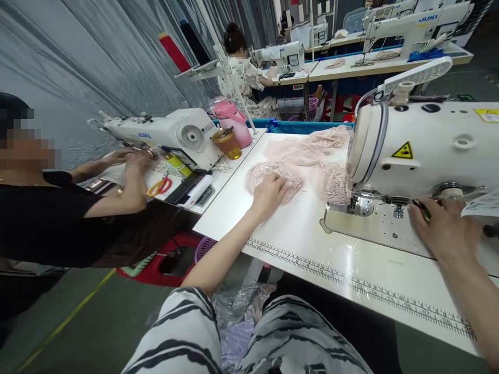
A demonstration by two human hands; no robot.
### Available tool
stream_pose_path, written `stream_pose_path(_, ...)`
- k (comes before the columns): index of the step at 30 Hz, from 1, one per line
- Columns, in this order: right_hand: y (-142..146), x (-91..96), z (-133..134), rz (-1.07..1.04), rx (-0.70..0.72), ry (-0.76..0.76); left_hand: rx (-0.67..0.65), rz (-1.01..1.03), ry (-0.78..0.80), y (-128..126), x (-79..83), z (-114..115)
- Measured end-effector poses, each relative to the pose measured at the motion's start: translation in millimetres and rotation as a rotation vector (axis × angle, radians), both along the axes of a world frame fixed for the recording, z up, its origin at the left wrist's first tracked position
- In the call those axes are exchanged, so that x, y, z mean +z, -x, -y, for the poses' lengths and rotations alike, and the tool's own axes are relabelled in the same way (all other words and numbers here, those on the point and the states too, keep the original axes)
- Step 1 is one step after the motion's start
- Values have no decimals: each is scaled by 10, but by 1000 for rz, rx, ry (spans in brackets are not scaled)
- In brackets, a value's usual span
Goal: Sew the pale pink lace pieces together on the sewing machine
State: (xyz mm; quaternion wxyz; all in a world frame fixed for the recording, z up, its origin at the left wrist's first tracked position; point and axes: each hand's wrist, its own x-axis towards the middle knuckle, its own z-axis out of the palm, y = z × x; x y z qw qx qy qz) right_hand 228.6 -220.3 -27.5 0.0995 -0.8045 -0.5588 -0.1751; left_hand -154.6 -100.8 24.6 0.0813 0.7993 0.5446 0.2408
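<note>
My left hand (268, 196) lies on a pale pink lace piece (290, 179), its fingers curled onto the fabric. More of the pink lace fabric (331, 182) reaches to the needle area of a white sewing machine (432, 148), with its edge at the metal bed plate (374, 221). My right hand (448, 228) is at the right of the bed, under the machine arm. Its fingers are closed around a small dark tool that looks like thread snips (423, 209); most of it is hidden by the hand.
A ruler strip (351, 283) runs along the front edge of the white table. To the left, a co-worker in black (58, 218) works at another machine (156, 135). A pink flask (236, 122) and an amber cup (228, 145) stand between. A red stool (163, 265) is below.
</note>
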Motion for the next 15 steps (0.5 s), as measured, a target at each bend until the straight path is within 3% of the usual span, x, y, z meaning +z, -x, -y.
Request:
stream_pose_path(5, -44, -57, -4, -95, 13, -34, 49, 248, 31, 30, -60, -56)
stream_pose_path(11, -60, -13, -19, -104, 53, -94, 119, 698, 76, 154, 241, -94)
stream_pose_path(13, -42, 27, -1, -79, 71, -113, 39, 822, 120, 99, 322, 41)
stream_pose_path(15, -9, 67, 28, -76, 102, -125, -189, 978, 287, -55, 331, 242)
